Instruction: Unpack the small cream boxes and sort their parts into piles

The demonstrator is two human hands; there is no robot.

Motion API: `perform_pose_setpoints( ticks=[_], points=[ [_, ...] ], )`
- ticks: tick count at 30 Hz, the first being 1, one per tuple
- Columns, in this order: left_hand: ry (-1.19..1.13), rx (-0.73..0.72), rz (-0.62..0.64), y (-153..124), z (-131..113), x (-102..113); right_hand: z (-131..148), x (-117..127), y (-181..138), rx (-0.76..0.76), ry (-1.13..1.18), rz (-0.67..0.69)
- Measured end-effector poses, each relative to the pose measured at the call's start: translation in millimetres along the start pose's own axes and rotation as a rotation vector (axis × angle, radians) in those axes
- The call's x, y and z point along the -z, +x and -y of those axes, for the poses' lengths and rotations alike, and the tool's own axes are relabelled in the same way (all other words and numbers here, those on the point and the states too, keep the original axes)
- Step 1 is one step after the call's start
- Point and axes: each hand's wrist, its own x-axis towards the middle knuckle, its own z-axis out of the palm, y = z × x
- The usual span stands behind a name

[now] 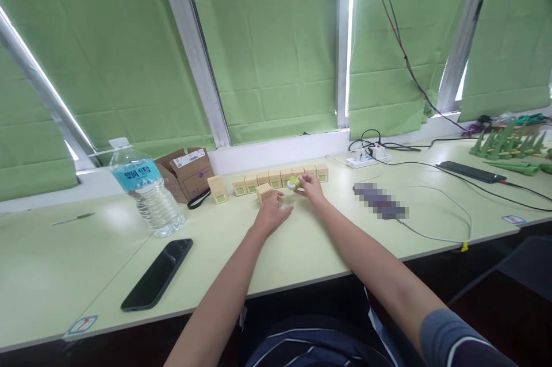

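Note:
A row of several small beige boxes (276,178) with green labels lines the far side of the pale green table (302,246). My left hand (272,213) is curled on the table beside a loose beige box (264,191) and a clear small item I cannot name. Just to its right, my right hand (311,187) pinches a small round green and white object (294,183) in front of the row. One more beige box (218,189) stands tilted at the row's left end.
A water bottle (146,188) and a black phone (158,274) lie left. A cardboard box (186,172) sits behind them. A power strip (366,159), cables, another phone (471,171) and green cone-shaped parts (506,144) occupy the right.

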Motion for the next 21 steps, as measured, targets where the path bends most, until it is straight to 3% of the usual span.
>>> perform_pose_setpoints(
  ticks=[4, 8, 12, 17, 19, 21],
  points=[
    [0.113, -0.012, 0.008, 3.5, 0.0, -7.9, 0.8, -5.6, -2.8, -0.071, 0.136, 0.013],
    [0.198, 0.019, -0.066, 8.0, -4.2, -12.2, 2.1, -8.2, -3.2, -0.075, 0.16, 0.013],
    [0.016, -0.051, -0.182, 6.6, -7.4, -8.0, 5.9, -9.8, -6.4, -0.032, 0.094, 0.042],
    [-0.199, -0.186, -0.254, 3.5, -13.3, 6.8, 14.3, -18.0, -17.0, 0.026, -0.035, 0.213],
    [-0.26, -0.177, -0.284, 4.7, -14.0, 12.9, 16.7, -21.8, -20.6, 0.05, -0.061, 0.275],
    [-0.36, -0.079, -0.31, 7.2, -12.1, 17.7, 17.6, -25.2, -23.3, 0.077, -0.061, 0.309]
  ],
)
